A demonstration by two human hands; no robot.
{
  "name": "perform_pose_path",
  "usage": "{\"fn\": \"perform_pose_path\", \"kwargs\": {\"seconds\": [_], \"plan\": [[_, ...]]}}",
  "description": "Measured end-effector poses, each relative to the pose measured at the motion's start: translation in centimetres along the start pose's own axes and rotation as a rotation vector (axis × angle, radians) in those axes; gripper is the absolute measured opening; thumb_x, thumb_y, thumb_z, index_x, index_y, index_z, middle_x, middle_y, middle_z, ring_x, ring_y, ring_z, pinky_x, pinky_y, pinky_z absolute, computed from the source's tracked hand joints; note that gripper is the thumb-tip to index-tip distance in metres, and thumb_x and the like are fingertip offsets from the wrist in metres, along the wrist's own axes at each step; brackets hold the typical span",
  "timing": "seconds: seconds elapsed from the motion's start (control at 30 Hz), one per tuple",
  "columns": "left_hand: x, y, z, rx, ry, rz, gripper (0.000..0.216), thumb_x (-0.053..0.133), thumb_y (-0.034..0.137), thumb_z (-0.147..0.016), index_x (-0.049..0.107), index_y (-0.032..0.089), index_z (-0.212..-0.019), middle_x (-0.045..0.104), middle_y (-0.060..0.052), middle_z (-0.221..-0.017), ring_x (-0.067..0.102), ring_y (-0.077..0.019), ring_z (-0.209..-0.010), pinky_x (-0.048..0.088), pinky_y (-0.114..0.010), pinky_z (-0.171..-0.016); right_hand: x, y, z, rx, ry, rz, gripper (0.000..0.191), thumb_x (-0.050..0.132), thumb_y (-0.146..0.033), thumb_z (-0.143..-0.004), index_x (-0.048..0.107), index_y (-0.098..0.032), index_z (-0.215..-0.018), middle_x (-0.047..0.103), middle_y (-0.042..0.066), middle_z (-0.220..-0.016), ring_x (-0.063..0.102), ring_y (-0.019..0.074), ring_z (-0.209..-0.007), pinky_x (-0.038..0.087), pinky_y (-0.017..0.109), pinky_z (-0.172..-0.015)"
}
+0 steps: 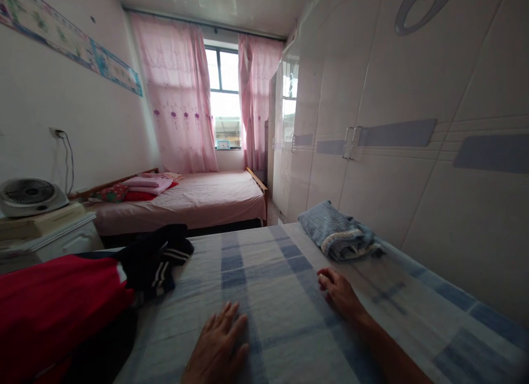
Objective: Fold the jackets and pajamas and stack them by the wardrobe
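Note:
My left hand (219, 345) is spread palm down at the bottom middle, over the blue-and-white checked bedsheet (273, 318); it holds nothing. To its right, my right hand (339, 290) hovers at or just above the same sheet, with its fingers loosely bent and slightly apart. Nothing shows in it, and I cannot tell whether its fingertips touch the cloth. A folded grey-blue cloth bundle (334, 232) with a pale trim lies just beyond my right hand. Left of my left hand are a red garment (61, 290) and a black garment with white stripes (159, 257).
A white wardrobe (384, 86) runs along the right side. Beyond the near bed stands another bed with a pink sheet (206, 196), with folded pink cloths (146, 184) on it. At left, a fan (33, 195) rests on a cabinet. Pink curtains (173, 92) frame the window.

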State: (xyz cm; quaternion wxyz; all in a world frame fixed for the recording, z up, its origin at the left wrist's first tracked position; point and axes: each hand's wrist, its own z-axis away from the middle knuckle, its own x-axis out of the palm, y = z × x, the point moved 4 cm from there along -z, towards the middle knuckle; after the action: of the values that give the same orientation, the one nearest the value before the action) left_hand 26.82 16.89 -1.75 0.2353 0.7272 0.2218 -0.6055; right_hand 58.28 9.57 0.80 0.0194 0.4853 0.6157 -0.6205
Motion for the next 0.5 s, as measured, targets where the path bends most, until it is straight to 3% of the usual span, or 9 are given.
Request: {"fn": "perform_pose_path", "kwargs": {"seconds": [0.1, 0.17, 0.23, 0.37, 0.5], "plan": [[1.3, -0.6, 0.7, 0.092, 0.133, -0.06, 0.044, 0.05, 0.035, -0.085, 0.054, 0.025, -0.127, 0.049, -0.01, -0.135, 0.048, -0.0299, -0.122, 0.045, -0.049, -0.096, -3.0, 0.0, -3.3, -0.009, 0.103, 0.064, 0.031, 0.041, -0.035, -0.078, 0.058, -0.018, -0.097, 0.068, 0.007, -0.094, 0.065, 0.0184, -0.082, 0.049, 0.029, -0.071], [1.7, -1.1, 0.8, 0.136, 0.225, -0.098, 0.043, 0.052, 0.036, -0.084, 0.055, 0.026, -0.126, 0.052, -0.009, -0.132, 0.052, -0.0293, -0.118, 0.048, -0.046, -0.093, -5.7, 0.5, -6.3, -0.006, 0.2, 0.146, 0.036, 0.045, -0.032, -0.077, 0.056, -0.016, -0.107, 0.062, 0.012, -0.112, 0.058, 0.0224, -0.104, 0.043, 0.034, -0.09], [2.1, -1.5, 0.9, 0.169, 0.289, -0.116, 0.044, 0.054, 0.037, -0.083, 0.056, 0.027, -0.125, 0.055, -0.009, -0.13, 0.055, -0.0287, -0.115, 0.051, -0.043, -0.09, -8.2, 1.7, -9.2, 0.039, 0.284, 0.226, 0.045, 0.048, -0.029, -0.074, 0.053, -0.012, -0.115, 0.055, 0.018, -0.123, 0.048, 0.027, -0.118, 0.036, 0.038, -0.099], [3.1, -2.1, 0.8, 0.216, 0.338, -0.135, 0.047, 0.056, 0.04, -0.082, 0.053, 0.03, -0.128, 0.056, -0.008, -0.129, 0.056, -0.0262, -0.114, 0.052, -0.037, -0.089, -10.9, 5.3, -13.5, 0.24, 0.366, 0.311, 0.05, 0.055, -0.036, -0.071, 0.056, -0.007, -0.112, 0.059, 0.026, -0.114, 0.052, 0.0371, -0.112, 0.041, 0.049, -0.088], [4.2, -3.0, 0.5, 0.28, 0.352, -0.232, 0.047, 0.051, 0.046, -0.085, 0.048, 0.035, -0.131, 0.059, -0.005, -0.124, 0.06, -0.0228, -0.108, 0.054, -0.031, -0.082, -10.8, 8.0, -16.0, 0.317, 0.33, 0.297, 0.038, 0.064, -0.046, -0.065, 0.065, -0.011, -0.079, 0.068, 0.02, -0.08, 0.064, 0.0372, -0.082, 0.049, 0.046, -0.066]]}}
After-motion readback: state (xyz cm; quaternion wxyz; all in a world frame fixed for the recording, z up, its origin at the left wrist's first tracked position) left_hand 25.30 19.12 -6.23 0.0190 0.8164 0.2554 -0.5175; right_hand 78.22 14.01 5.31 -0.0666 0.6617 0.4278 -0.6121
